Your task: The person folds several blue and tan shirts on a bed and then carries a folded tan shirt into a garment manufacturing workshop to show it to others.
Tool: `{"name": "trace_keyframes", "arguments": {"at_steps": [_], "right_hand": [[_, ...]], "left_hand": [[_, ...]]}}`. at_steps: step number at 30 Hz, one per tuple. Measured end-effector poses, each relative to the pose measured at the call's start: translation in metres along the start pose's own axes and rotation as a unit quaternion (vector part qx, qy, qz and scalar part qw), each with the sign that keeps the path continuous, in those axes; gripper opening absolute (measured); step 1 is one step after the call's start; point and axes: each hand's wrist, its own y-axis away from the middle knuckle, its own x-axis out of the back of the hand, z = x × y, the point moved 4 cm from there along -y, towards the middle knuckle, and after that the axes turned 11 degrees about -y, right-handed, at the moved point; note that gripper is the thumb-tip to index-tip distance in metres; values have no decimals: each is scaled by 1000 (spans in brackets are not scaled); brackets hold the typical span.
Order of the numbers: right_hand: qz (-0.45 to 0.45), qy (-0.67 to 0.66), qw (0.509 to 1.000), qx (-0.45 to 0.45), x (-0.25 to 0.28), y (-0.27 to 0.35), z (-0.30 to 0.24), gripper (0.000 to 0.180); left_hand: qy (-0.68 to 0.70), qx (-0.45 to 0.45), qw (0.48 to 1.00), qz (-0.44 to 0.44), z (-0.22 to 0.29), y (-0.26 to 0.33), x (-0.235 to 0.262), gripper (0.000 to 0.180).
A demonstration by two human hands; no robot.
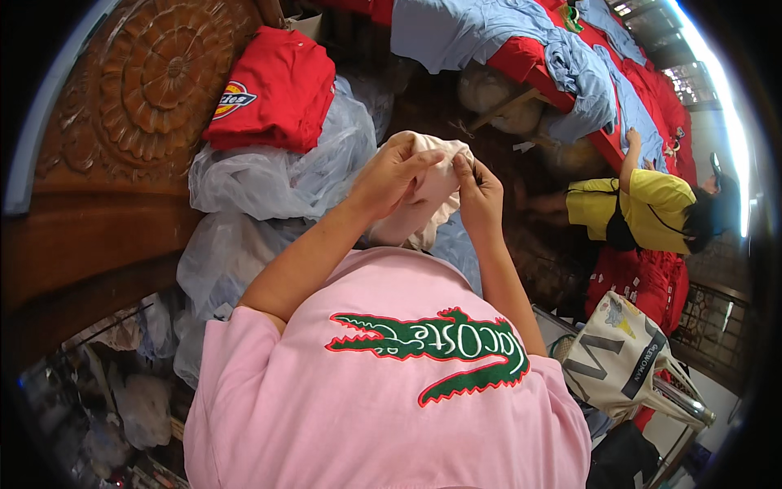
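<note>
A pale cream-pink piece of cloth (423, 213) is bunched up in front of my chest, held between both hands. My left hand (389, 175) grips its left side, thumb pressed over the fabric and fingers partly hidden behind it. At the cloth's upper right edge, my right hand (482, 194) is closed with thumb and fingers pinching the fabric. Something small and dark shows by the right fingertips, too small to name. The lower part of the cloth hangs toward my lap.
Folded red garments (277, 90) rest on clear plastic bags (269, 187) to the left, beside a carved wooden panel (163, 73). Far right, a person in yellow (656, 208) reaches to light blue garments (582, 69) on red fabric. A printed cloth bag (611, 359) sits near my right elbow.
</note>
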Motion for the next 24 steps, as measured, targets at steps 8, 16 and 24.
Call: {"name": "trace_keyframes", "arguments": {"at_steps": [8,16,24], "right_hand": [[28,-77,996,-27,14,8,1,38],[22,-153,986,-56,7,6,-1,36],[17,-198,974,-107,9,-12,10,39]], "left_hand": [[-66,-90,981,161,14,8,-9,29],[-143,-115,959,217,20,16,-8,40],[-14,-52,982,179,21,4,-3,28]]}}
